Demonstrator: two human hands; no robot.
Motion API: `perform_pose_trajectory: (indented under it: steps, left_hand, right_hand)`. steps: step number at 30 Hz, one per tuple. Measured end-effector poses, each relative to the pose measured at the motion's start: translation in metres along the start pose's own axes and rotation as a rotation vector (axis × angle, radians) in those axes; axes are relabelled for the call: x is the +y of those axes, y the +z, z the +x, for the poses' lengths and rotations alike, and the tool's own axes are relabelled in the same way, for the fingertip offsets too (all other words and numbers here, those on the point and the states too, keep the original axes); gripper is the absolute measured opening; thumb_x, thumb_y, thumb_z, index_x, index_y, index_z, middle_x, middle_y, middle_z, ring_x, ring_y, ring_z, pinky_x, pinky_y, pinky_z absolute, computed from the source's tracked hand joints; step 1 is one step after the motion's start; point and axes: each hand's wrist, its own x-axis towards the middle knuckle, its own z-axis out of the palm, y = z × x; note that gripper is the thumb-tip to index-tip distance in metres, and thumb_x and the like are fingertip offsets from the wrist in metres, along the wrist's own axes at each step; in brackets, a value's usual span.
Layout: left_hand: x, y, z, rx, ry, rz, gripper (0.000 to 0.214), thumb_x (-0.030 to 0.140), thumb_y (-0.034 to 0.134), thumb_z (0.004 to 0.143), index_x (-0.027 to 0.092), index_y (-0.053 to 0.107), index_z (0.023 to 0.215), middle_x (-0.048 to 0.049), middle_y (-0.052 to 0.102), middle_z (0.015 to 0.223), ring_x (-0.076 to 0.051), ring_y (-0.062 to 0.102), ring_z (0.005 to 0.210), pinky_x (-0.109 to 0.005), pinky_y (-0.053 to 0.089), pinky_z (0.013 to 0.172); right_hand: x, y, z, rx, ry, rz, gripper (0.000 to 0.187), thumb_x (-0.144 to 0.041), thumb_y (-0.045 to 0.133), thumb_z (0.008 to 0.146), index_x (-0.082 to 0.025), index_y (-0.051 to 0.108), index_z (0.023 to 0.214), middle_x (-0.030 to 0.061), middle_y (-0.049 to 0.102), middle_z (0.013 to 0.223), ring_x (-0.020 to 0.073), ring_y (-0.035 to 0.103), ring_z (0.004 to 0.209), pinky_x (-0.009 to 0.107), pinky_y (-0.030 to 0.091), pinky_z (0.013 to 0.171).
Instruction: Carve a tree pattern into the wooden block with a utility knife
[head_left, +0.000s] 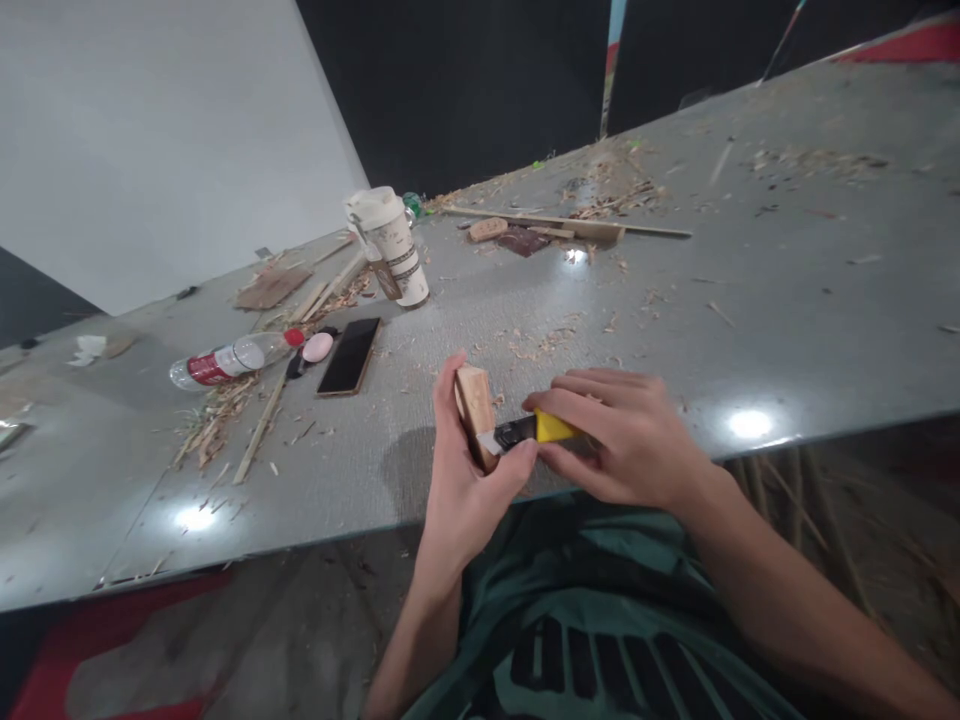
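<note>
My left hand point(469, 490) is closed around a small block of wood point(475, 410), held upright near the table's front edge. In my right hand point(622, 435) is a utility knife point(551, 426) with a yellow and black body. Its short blade touches the lower part of the block's face. My left thumb presses against the black front of the knife. Part of the yellow handle is hidden under my right fingers.
Wood shavings lie scattered over the grey table point(675, 330). On the left are a phone point(349, 356), a lying plastic bottle point(232, 362) and a lidded cup point(390, 248). Wood strips point(600, 230) and a reddish-brown piece point(523, 240) lie farther back.
</note>
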Motion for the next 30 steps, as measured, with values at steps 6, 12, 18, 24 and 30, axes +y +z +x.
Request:
perform_pose_trajectory:
  steps: [6,12,18,24,30]
  left_hand:
    - [0.0035,-0.0036,0.0002,-0.043,-0.031,-0.079,0.075,0.027,0.077,0.091,0.041,0.042,0.156,-0.0068,0.057,0.138,-0.018,0.059,0.101,-0.032,0.055,0.089]
    - [0.0060,-0.0023,0.0002,-0.025,-0.007,-0.049,0.061,0.033,0.076,0.096,0.041,0.047,0.149,-0.0020,0.053,0.111,-0.016,0.052,0.090,-0.030,0.052,0.081]
    - [0.0088,0.0017,-0.0002,0.007,0.023,0.002,0.056,0.037,0.074,0.099,0.035,0.048,0.148,-0.0028,0.053,0.107,-0.016,0.052,0.085,-0.031,0.052,0.078]
    - [0.0085,0.0014,0.0010,0.007,-0.001,0.005,0.061,0.034,0.076,0.097,0.038,0.048,0.151,-0.0062,0.057,0.135,-0.022,0.062,0.113,-0.043,0.053,0.105]
    - [0.0002,-0.0024,0.0014,0.027,0.017,-0.025,0.064,0.034,0.068,0.102,0.041,0.042,0.160,-0.0064,0.057,0.133,-0.020,0.061,0.106,-0.038,0.054,0.099]
  right_hand:
    - [0.0034,0.0007,-0.0008,-0.005,-0.041,0.001,0.033,-0.045,0.053,0.112,-0.017,0.068,0.117,0.0059,0.077,0.095,0.0186,0.068,0.074,0.034,0.044,0.067]
    - [0.0037,0.0010,-0.0017,0.011,-0.036,-0.037,0.030,-0.042,0.054,0.111,-0.016,0.069,0.117,0.0063,0.078,0.097,0.0180,0.066,0.070,0.034,0.044,0.065]
    - [0.0007,0.0005,-0.0005,0.045,0.025,-0.068,0.028,-0.043,0.058,0.110,-0.018,0.070,0.115,0.0065,0.080,0.096,0.0197,0.071,0.074,0.034,0.048,0.067]
    - [-0.0009,0.0018,0.0003,0.124,0.117,-0.065,0.025,-0.042,0.060,0.109,-0.020,0.069,0.117,0.0064,0.081,0.098,0.0216,0.076,0.081,0.034,0.051,0.067]
    - [0.0007,0.0005,-0.0011,0.069,0.115,-0.008,0.025,-0.041,0.060,0.108,-0.019,0.069,0.116,0.0050,0.080,0.096,0.0195,0.076,0.080,0.032,0.049,0.067]
